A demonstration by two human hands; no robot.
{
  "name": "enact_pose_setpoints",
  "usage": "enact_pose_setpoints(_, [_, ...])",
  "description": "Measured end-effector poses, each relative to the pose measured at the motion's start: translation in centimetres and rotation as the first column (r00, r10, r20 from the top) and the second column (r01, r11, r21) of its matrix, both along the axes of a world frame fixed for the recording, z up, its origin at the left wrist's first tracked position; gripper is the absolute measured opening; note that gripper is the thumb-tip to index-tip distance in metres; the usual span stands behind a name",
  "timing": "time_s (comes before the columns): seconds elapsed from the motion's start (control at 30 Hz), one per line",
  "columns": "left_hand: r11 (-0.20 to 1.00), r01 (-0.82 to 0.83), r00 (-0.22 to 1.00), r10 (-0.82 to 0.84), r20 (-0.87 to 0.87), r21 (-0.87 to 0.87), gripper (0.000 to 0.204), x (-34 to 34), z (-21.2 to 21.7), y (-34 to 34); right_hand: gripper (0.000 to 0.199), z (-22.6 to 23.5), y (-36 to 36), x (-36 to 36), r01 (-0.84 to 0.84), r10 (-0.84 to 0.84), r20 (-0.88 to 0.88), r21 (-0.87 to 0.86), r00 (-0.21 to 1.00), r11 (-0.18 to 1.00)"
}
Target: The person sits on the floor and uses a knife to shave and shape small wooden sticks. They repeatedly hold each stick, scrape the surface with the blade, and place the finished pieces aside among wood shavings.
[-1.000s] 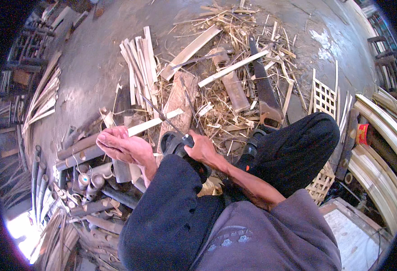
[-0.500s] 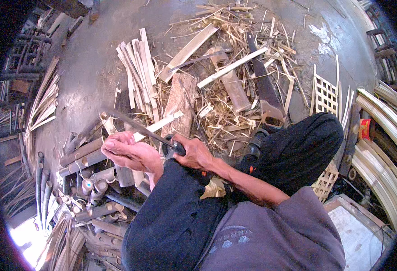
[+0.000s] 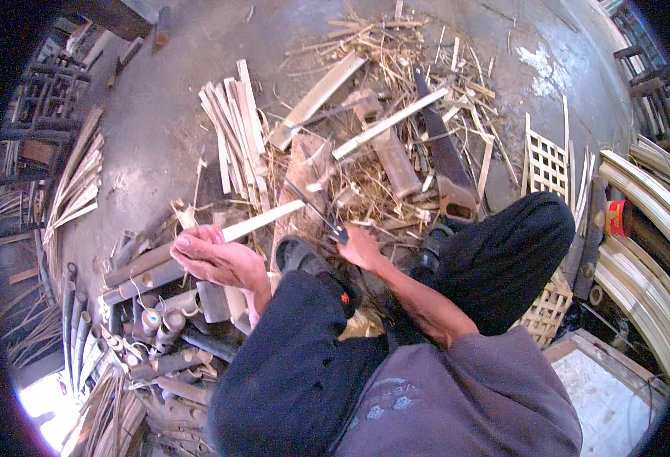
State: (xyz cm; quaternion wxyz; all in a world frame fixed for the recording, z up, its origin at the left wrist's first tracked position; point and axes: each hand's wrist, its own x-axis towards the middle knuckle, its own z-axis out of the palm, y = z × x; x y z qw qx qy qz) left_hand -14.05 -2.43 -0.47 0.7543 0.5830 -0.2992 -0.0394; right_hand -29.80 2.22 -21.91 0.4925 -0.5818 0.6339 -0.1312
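My left hand (image 3: 221, 260) is closed round one end of a pale bamboo strip (image 3: 263, 221). The strip's other end lies over a rough wooden block (image 3: 292, 164) on the floor in front of my feet. In my right hand (image 3: 359, 248) is the dark handle of a knife, my fingers wrapped round it. The knife's blade (image 3: 312, 199) points up and to the left, across the block and near the strip's far end. A small pale chip (image 3: 314, 186) shows beside the blade.
Beyond the block lie shavings, a handsaw (image 3: 443, 152), a bamboo tube (image 3: 396, 161) and a bundle of split strips (image 3: 232, 126). Cut bamboo tubes (image 3: 152, 276) crowd my left side. To my right are a woven lattice (image 3: 547, 161) and curved strip bundles (image 3: 643, 297).
My right hand has swung the knife rightward and away from my left wrist, down to the strip's far end. My left hand keeps its hold, nearly in place.
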Motion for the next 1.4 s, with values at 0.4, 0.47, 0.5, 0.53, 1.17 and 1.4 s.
enact_pose_setpoints(0.4, [0.838, 0.405, 0.894, -0.447, 0.032, 0.366, 0.036, 3.8, -16.1, -1.5, 0.032, -3.5, 1.5, -0.6, -0.021, 0.027, 0.034, -0.174, 0.999, 0.984])
enact_pose_setpoints(0.47, [0.864, 0.467, 0.879, -0.431, -0.205, 0.188, 0.039, 6.3, -15.4, -0.1, 0.030, 0.3, 1.1, 0.1, 0.020, -0.010, 0.054, -0.201, 0.998, 0.979])
enact_pose_setpoints(0.5, [0.870, 0.434, 0.895, -0.387, -0.224, 0.232, 0.037, 8.0, -13.5, -0.3, 0.029, 2.6, 0.6, 0.3, 0.055, -0.044, 0.058, -0.217, 0.997, 0.975])
enact_pose_setpoints(0.53, [0.825, 0.530, 0.811, -0.426, -0.401, 0.196, 0.037, 8.8, -10.9, -0.9, 0.030, 3.2, -0.5, 0.3, 0.054, -0.043, 0.046, -0.262, 0.998, 0.964])
enact_pose_setpoints(1.17, [0.293, 0.916, 0.396, -0.552, -0.733, 0.275, 0.039, 7.2, -0.9, 13.0, 0.034, 14.1, -17.0, -1.6, -0.187, 0.014, -0.281, -0.600, 0.960, 0.778])
enact_pose_setpoints(1.4, [0.324, 0.930, 0.333, -0.547, -0.768, 0.173, 0.037, 7.2, -0.3, 9.9, 0.034, 15.5, -9.8, 1.5, -0.599, 0.353, -0.489, -0.580, 0.798, 0.552])
